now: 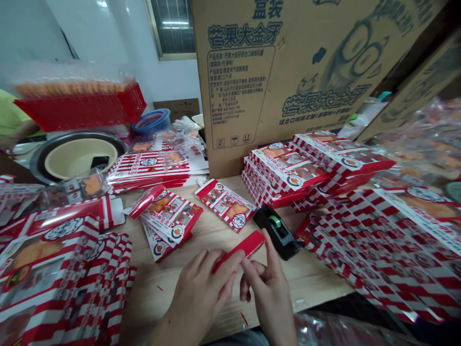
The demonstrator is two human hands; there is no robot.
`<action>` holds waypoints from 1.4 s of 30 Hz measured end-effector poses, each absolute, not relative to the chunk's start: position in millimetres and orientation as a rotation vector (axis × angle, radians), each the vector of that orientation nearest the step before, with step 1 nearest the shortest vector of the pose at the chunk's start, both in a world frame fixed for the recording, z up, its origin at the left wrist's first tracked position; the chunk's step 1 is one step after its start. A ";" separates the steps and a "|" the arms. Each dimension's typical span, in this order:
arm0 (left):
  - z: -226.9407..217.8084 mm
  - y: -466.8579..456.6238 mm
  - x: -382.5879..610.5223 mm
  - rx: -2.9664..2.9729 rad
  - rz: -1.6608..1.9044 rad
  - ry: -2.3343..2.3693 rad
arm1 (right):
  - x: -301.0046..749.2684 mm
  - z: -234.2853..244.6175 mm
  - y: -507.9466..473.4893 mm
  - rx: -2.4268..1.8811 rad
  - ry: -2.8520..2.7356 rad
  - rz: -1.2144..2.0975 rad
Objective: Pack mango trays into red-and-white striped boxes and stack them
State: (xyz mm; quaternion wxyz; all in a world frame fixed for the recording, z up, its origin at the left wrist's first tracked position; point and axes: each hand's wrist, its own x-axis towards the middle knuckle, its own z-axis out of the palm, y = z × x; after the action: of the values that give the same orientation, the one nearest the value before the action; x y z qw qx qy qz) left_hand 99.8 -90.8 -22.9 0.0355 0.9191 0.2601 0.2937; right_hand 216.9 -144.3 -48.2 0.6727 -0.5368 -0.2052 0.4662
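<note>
My left hand (201,298) and my right hand (268,283) meet over the wooden table (309,278), both gripping a narrow red strip (245,247). The left fingers wrap its lower end, and the right thumb and fingers pinch its upper end. Just beyond my right hand stands a black tape dispenser (277,233) with a green-cored roll. A red-and-white striped snack package (225,205) lies ahead of my hands. Another such package (171,216) has a similar red strip (147,201) lying at its end.
Stacks of striped packages (317,168) rise at the right and left. A large printed cardboard carton (259,72) stands behind them. Further back are a red basket (79,108), a metal-rimmed bowl (75,154) and a blue bowl (151,121). A yellow-green garment (10,115) shows at the left edge.
</note>
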 end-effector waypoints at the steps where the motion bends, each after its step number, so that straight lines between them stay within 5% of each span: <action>1: -22.5 -90.7 99.6 2.850 0.863 0.791 | 218.4 -51.6 -144.6 -1.182 -0.443 1.057; 11: -26.9 -97.2 104.7 2.731 1.139 0.796 | 235.0 -20.0 -178.5 -0.783 -0.373 1.210; 18: -40.3 -92.9 114.0 2.701 1.423 0.606 | 223.7 -53.0 -167.7 -0.696 -0.405 1.284; 28: -46.1 -96.8 109.3 2.837 1.358 0.608 | 252.5 -50.5 -172.9 -1.096 -0.684 1.403; 37: -41.5 -96.3 111.9 2.532 1.217 0.719 | 249.8 -24.9 -174.5 -1.023 -0.857 0.715; 42: -43.8 -100.4 112.4 2.492 1.196 0.708 | 229.7 -28.0 -147.1 -1.111 -0.688 0.817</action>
State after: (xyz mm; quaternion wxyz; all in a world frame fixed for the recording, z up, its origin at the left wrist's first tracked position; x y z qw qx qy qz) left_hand 112.4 -100.4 -43.8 0.1439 0.8643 0.2455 0.4148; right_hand 229.7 -147.1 -28.0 0.7173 -0.5022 -0.3110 0.3694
